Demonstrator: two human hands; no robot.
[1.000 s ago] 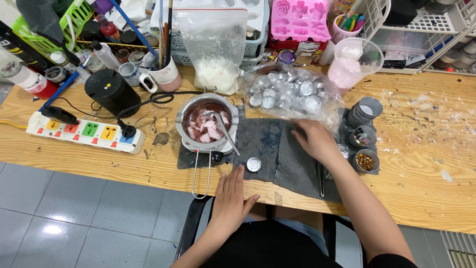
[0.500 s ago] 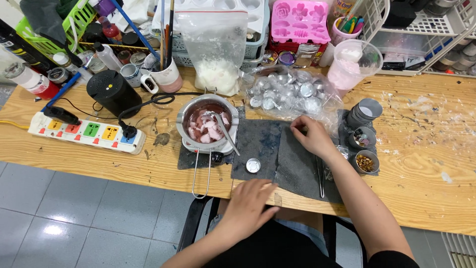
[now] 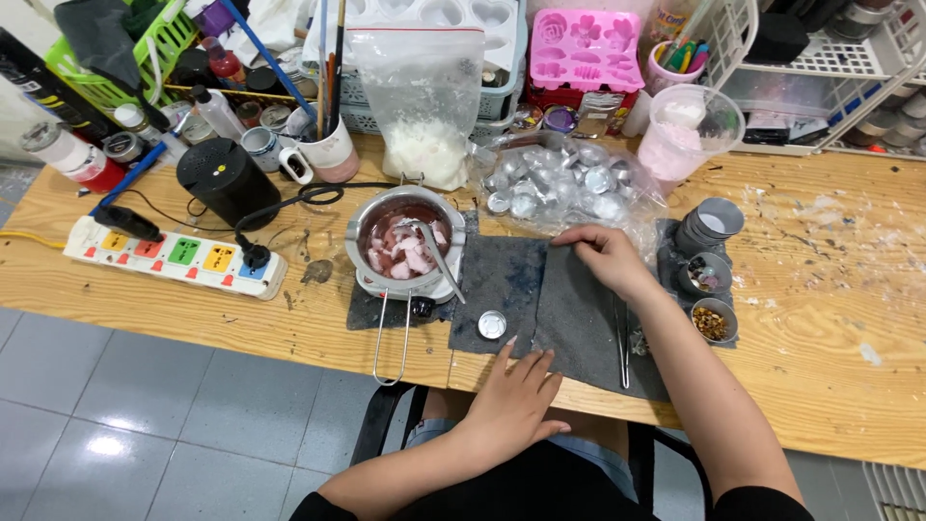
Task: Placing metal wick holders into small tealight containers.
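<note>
Nearest me, the left hand lies flat and open, fingers on the near edge of the grey felt mat. Just beyond its fingertips sits a small tin cup. Farther off, the right hand pinches the mat's far edge.

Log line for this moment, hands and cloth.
left hand: flat on near edge of grey cloth | right hand: pinching cloth's far edge | small tin cup: on cloth, untouched
</note>
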